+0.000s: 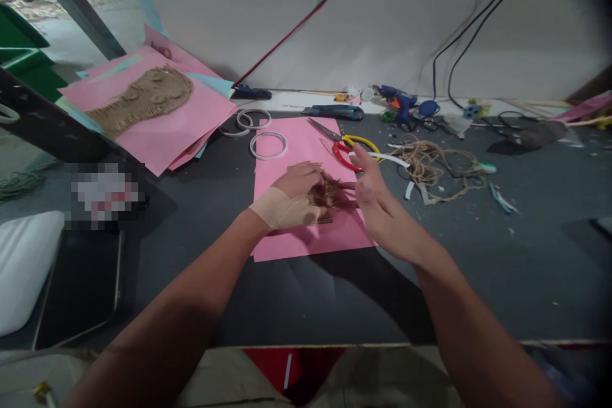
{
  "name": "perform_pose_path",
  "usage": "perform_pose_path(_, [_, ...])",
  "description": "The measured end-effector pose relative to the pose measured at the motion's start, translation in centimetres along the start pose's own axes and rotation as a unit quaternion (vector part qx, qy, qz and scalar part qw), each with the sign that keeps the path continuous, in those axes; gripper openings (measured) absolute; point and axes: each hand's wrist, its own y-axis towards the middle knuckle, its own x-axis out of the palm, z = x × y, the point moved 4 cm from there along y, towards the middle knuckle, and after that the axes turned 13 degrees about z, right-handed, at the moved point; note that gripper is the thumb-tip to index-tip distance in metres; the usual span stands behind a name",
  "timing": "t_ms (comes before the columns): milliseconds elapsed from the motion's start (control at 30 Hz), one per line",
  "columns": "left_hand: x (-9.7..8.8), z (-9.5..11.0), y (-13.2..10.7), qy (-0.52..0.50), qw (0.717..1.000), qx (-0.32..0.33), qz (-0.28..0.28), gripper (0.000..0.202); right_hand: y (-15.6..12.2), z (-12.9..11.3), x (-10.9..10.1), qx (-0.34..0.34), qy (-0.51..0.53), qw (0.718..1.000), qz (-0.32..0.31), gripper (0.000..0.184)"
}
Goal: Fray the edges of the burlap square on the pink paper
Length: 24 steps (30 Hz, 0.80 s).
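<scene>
My left hand (pixel 297 199), with a beige wrap round its wrist and palm, has its fingers curled onto a small brown piece of fringed twine work (pixel 329 194). The piece lies on pink paper (pixel 306 243), partly hidden by my fingers. My right hand (pixel 380 207) is at its right side, fingers stretched towards it and fingertips touching it, thumb raised and apart. Just beyond the hands lie scissors (pixel 347 148) with one red and one yellow handle. A white strip (pixel 394 158) is close to the right thumb.
Several white rings (pixel 268 145) lie left of the scissors. A blue cutter knife (pixel 335 112) and a blue glue gun (pixel 401 101) are at the back. Loose twine (pixel 430 166) is tangled on the right. A brown fringed twine piece (pixel 153 97) rests on stacked coloured paper (pixel 167 146).
</scene>
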Motion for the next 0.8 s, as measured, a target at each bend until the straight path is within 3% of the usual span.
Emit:
perform_pose_path(200, [-0.6,1.5,-0.1,-0.026,0.998,0.064,0.015,0.012,0.1,0.8,1.2,0.005,-0.059,0.998,-0.034,0.08])
perform_pose_path(333, [-0.5,2.6,-0.2,0.002,0.994,0.111,-0.007,0.017,0.5,1.2,1.3,0.003,-0.077,0.997,-0.033,0.084])
perform_pose_path(600, [-0.2,2.4,-0.5,0.086,0.987,0.135,-0.021,0.021,1.3,1.5,0.7,-0.02,-0.096,0.995,0.013,0.08])
perform_pose_path(800, [-0.2,2.1,-0.5,0.093,0.988,0.119,-0.021,0.024,1.7,1.9,0.2,-0.027,-0.119,0.992,0.033,0.071])
